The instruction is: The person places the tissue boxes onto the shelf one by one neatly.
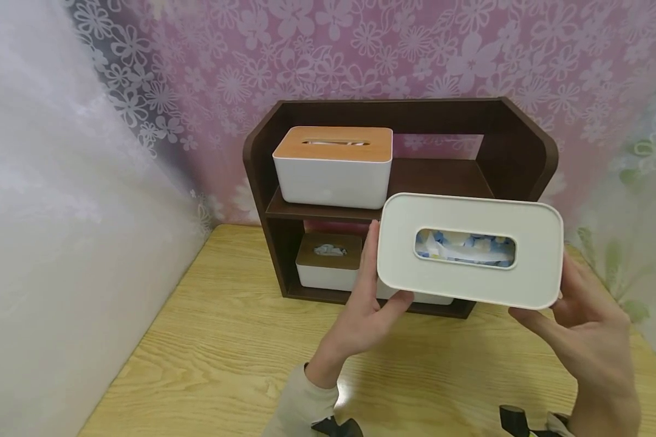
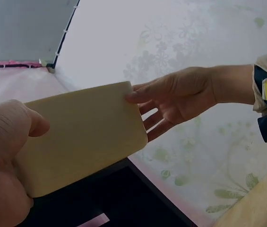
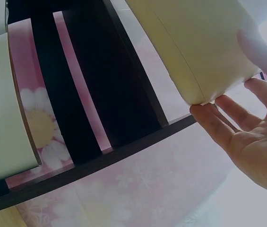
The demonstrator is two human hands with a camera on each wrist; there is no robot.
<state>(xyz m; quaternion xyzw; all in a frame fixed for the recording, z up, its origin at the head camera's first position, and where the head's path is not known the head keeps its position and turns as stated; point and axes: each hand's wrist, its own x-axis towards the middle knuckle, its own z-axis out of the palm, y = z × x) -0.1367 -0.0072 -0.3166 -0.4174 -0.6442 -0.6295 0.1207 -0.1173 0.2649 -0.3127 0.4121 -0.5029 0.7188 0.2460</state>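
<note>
Both hands hold up a cream tissue box (image 1: 470,285), its slotted top turned to the head camera; tissue and a blue patterned lining show through the oval opening. At its left end the left hand (image 1: 361,315) grips with the thumb along the near side. Opposite, the right hand (image 1: 590,309) grips the right end, thumb on the near side and fingers behind. In the left wrist view the box's plain long side (image 2: 86,137) faces the camera between the two hands. The right wrist view shows fingertips (image 3: 209,123) against its lower edge.
A dark brown two-tier shelf (image 1: 393,109) stands behind on a wooden table (image 1: 208,340). On its upper tier sits a white box with a light wood lid (image 1: 333,170). Below is a white box with a darker lid (image 1: 328,261); another, partly hidden, white box (image 1: 437,298) is beside it.
</note>
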